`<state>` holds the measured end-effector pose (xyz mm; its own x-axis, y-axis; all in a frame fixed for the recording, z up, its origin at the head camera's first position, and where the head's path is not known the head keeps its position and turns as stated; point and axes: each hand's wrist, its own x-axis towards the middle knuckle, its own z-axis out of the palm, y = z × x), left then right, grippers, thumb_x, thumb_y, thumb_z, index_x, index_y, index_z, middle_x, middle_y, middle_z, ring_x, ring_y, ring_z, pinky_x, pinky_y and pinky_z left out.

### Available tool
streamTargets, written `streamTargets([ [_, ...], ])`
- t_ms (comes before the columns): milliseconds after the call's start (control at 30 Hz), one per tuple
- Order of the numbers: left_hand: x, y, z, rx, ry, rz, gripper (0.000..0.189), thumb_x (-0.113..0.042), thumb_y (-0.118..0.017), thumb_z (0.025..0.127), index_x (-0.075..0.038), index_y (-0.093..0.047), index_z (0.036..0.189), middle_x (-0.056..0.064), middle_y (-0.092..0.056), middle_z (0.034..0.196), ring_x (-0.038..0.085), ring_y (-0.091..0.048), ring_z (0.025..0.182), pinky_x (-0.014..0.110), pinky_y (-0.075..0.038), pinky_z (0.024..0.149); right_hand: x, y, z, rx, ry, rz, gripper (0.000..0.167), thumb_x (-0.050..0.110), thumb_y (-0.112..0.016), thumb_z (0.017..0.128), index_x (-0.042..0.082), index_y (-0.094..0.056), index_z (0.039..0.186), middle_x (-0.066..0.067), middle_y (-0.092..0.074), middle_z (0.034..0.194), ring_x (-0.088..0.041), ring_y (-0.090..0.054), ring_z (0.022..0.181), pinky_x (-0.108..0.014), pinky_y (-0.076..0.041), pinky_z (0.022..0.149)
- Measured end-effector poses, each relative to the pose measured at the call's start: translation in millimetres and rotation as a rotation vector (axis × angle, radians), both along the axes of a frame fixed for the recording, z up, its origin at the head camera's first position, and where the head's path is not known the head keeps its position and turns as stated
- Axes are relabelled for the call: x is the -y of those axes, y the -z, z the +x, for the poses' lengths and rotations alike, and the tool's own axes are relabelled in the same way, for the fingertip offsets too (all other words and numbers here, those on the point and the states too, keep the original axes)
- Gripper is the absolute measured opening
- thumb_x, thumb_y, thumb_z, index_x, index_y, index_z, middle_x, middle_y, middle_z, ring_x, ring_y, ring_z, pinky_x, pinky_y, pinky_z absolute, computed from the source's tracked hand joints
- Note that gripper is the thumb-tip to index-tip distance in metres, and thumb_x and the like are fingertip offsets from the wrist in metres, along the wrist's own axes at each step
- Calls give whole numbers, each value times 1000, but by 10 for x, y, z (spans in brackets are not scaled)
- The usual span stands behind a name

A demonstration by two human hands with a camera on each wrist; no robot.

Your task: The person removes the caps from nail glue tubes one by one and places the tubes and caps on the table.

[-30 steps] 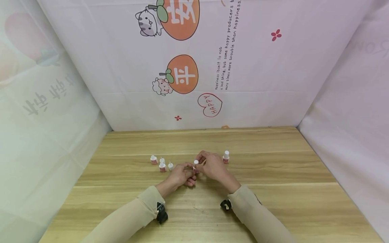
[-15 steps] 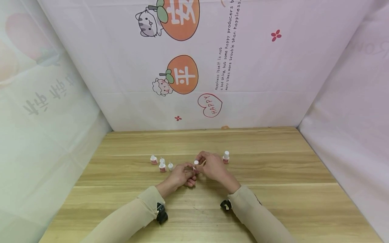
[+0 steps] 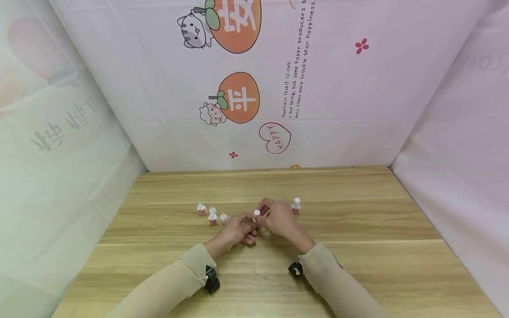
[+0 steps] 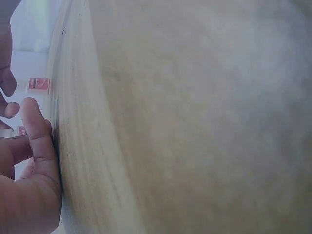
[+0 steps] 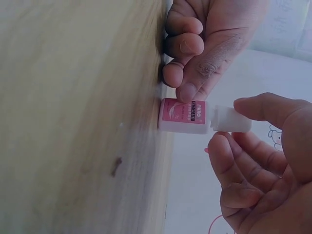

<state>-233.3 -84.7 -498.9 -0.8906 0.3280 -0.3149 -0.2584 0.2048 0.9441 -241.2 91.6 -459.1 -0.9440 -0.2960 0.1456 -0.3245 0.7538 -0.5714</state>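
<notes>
A small white bottle [image 5: 184,126] with a pink label is held upright at the middle of the worktop [image 3: 350,265], its base down at the surface. What is inside cannot be seen through its walls. Its white cap [image 5: 233,119] is pinched between the thumb and fingers of the right hand [image 3: 280,218], which is reached in from the side and angled inward. The bottle's body is gripped low by the left hand [image 3: 237,229], whose thumb is pressed against the label and whose other fingers are curled close to the worktop. Well to the left, two similar bottles [image 3: 213,220] are stood near two white spiked pieces [image 3: 223,217]. Just beyond the right hand, another capped bottle [image 3: 296,206] is stood upright.
</notes>
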Motion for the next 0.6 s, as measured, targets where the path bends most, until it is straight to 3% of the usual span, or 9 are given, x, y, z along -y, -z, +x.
streamTargets([
  [600,13,20,3,-8,11,7,22,-3,-51,102,3,-56,123,10,-67,82,12,-67,62,26,-62,59,2,17,0,-6,-6,3,14,28,-78,86,25,-66,94,8,-71,90,-7,-60,72,-25,-48,63],
])
